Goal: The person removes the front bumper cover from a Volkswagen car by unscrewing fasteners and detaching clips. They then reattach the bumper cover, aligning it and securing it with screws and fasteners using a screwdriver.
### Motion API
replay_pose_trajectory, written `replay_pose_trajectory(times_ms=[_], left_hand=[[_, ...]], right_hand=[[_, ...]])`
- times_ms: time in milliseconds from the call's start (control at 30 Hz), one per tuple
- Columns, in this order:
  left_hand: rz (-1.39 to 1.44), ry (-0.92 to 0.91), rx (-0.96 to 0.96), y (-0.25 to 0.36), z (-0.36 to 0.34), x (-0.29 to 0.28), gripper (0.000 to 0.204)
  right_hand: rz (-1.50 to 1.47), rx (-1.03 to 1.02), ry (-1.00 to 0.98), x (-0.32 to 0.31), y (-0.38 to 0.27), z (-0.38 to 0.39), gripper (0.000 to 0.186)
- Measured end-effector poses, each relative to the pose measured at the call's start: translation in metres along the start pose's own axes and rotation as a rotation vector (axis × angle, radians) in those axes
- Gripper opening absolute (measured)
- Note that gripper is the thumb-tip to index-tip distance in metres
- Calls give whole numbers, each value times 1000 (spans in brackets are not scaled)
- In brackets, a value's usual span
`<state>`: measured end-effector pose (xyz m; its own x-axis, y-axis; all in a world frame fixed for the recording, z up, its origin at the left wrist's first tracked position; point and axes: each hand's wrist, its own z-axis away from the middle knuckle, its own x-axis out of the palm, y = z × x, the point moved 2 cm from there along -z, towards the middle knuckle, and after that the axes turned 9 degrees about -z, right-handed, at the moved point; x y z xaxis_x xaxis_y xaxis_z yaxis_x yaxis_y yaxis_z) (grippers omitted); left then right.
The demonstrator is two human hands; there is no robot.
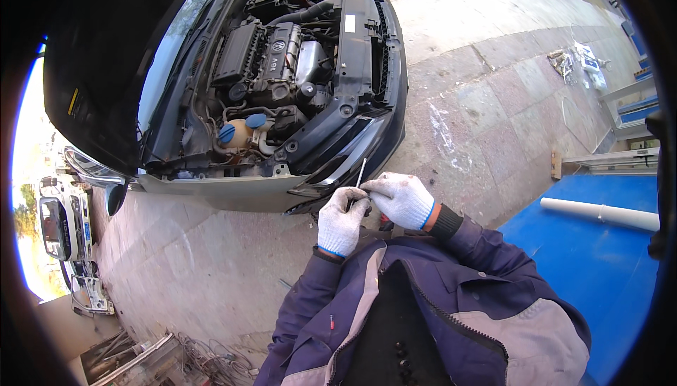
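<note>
Both my hands wear white knit gloves and are held close together in front of my chest, beside the car's front corner. My left hand [341, 221] is closed round a slim tool with a thin metal shaft [362, 172], which looks like a screwdriver; the shaft points up and away. Its lower end is hidden in the glove. With fingers pinched, my right hand [403, 200] meets the left fingertips near the base of the shaft. Whatever the right fingers hold is too small or covered to make out. Just beyond the hands lies the car's headlight [345, 160].
The car's hood [92, 69] stands raised over the engine [275, 62], with a blue-capped reservoir [238, 133] near its side. At right, a white tube [599, 214] rests on a blue surface [592, 273]. Scrap metal [134, 361] and tangled wire [215, 365] lie lower left.
</note>
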<state>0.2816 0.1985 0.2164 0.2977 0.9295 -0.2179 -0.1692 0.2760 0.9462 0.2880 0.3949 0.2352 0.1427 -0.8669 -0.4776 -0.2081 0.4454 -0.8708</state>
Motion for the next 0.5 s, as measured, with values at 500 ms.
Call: replay_pose_trajectory(times_ms=[500], left_hand=[[85, 68, -22, -10, 16, 0, 19]], right_hand=[[63, -239, -47, 5, 3, -5, 29]])
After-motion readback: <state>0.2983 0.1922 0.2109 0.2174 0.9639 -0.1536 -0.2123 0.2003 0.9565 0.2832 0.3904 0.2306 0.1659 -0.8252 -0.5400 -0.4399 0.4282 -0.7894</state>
